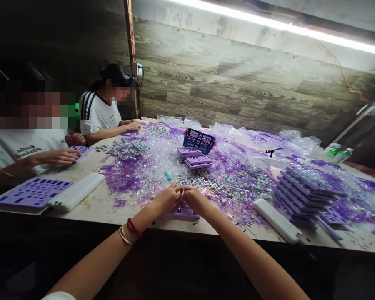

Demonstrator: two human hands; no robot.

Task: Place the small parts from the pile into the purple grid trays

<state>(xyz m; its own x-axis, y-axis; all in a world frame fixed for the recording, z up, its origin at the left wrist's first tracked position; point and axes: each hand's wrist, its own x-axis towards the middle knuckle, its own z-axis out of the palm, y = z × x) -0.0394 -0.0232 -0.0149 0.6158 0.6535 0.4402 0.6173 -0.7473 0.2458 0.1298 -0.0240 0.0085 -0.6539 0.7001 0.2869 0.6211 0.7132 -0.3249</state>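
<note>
My left hand (170,198) and my right hand (194,199) meet at the fingertips near the table's front edge. Both are closed in a pinch around a small whitish piece (183,191), too small to name. Right below them lies a purple tray with square slots (183,211), partly covered by my hands. Just beyond my fingers a heap of small white and blue pieces (203,180) spreads over the table. A turquoise stick-like item (168,175) rests on clear plastic bits to the upper left of my left hand.
Stacked purple trays (303,198) and a long white case (278,220) stand at right. Behind the heap sits a dark blue basket (200,141) beside two purple trays (195,158). At left are a slotted tray (33,191), another white case (79,191) and two people working.
</note>
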